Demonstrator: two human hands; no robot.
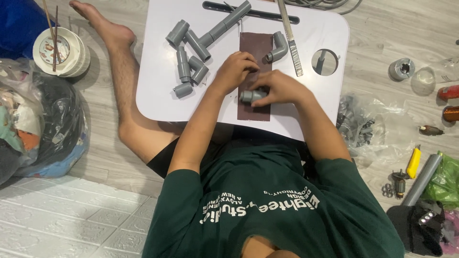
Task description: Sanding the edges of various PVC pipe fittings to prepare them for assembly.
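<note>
White lap table (158, 95) across the upper middle of the frame, its top edge cut off by the frame, its lower edge partly hidden behind both forearms. Open white surface along the left edge and the lower left corner; on the right, a round hole (325, 62) near the rim.

Lying down the table's centre, a brown sandpaper strip (248, 43), long axis top to bottom, its middle covered by the hands, its lower end reaching almost to the near edge.

Left of the strip, a loose cluster of grey pipe fittings (184, 67); right of it, a grey elbow fitting (278, 45) and a flat metal blade (289, 38), cut off at the top.

Left hand (234, 71) pressed on the strip with fingers curled; unclear whether anything is pinched beneath.

Right hand (279, 88) closed around a short grey pipe fitting (249, 96), most of it buried in the palm. Fitting lying on the lower part of the strip, long axis left to right, crosswise to the strip, exposed open end pointing to the frame's left.
</note>
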